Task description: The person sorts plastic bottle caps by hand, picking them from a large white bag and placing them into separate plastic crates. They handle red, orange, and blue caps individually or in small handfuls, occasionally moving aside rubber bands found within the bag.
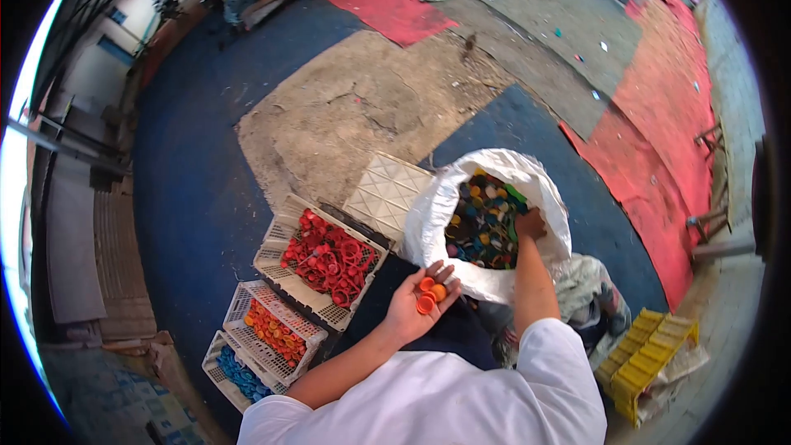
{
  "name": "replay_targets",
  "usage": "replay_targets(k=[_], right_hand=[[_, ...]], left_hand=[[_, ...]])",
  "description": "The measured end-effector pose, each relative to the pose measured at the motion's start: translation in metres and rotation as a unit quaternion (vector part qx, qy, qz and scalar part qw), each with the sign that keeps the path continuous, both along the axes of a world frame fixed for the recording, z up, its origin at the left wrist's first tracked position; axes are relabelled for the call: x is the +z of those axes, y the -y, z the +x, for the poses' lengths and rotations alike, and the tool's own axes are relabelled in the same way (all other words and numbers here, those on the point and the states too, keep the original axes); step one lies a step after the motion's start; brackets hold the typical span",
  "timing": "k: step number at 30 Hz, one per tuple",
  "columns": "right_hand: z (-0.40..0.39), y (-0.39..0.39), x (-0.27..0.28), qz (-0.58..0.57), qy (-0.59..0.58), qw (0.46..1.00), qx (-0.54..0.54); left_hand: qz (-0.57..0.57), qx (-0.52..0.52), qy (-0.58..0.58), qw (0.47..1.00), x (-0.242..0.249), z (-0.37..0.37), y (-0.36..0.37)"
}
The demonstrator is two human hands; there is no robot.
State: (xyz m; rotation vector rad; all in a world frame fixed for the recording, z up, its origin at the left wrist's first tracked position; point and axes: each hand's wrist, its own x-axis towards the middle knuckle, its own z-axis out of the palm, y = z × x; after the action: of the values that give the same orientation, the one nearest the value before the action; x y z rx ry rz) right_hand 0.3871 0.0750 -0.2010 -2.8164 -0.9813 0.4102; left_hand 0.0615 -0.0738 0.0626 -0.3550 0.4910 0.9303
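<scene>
My left hand (416, 303) is palm up, with several orange bottle caps (426, 303) resting in its cupped palm and fingers. It is just outside the near left rim of a large white sack (434, 206). Inside the sack lies a heap of mixed bottle caps (484, 227) in green, yellow, blue, white and dark colours. My right hand (531, 224) reaches over the rim to the right side of this heap, close to a bright green piece (516, 194). Its fingertips are hidden from view.
To the left stand white crates of red caps and rings (334, 259), orange caps (273, 334) and blue caps (243, 375). A pale ribbed crate (386, 195) lies beside the sack. A yellow crate (647, 358) sits lower right. Blue and red mats (676, 222) cover the ground.
</scene>
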Motion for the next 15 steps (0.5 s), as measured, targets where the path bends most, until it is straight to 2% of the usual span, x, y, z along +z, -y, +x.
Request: replay_targets(k=[2, 5, 8, 10, 11, 14, 15], right_hand=[[-0.003, 0.003, 0.018, 0.004, -0.040, 0.999, 0.005], [-0.005, 0.007, 0.015, 0.043, -0.018, 0.999, 0.017], [-0.005, 0.020, 0.007, 0.174, 0.074, 0.977, 0.095], [-0.022, 0.030, 0.041, 0.301, 0.125, 0.932, 0.159], [-0.041, 0.039, 0.088, 0.229, 0.037, 0.961, 0.151], [-0.060, 0.066, 0.112, 0.231, -0.077, 0.956, 0.162], [-0.065, 0.076, 0.120, 0.279, -0.133, 0.940, 0.145]], left_hand=[[0.021, -0.005, 0.016, 1.000, -0.008, -0.002, 0.005], [0.012, -0.005, 0.019, 1.000, -0.002, 0.000, 0.008], [0.021, -0.003, 0.026, 0.999, -0.009, 0.004, 0.009], [0.032, -0.005, 0.029, 0.999, -0.008, 0.007, 0.006], [0.041, -0.003, 0.028, 0.999, -0.007, 0.009, 0.005], [0.064, 0.009, 0.033, 0.997, -0.004, 0.015, -0.006], [0.069, 0.017, 0.039, 0.997, -0.004, 0.017, -0.010]])
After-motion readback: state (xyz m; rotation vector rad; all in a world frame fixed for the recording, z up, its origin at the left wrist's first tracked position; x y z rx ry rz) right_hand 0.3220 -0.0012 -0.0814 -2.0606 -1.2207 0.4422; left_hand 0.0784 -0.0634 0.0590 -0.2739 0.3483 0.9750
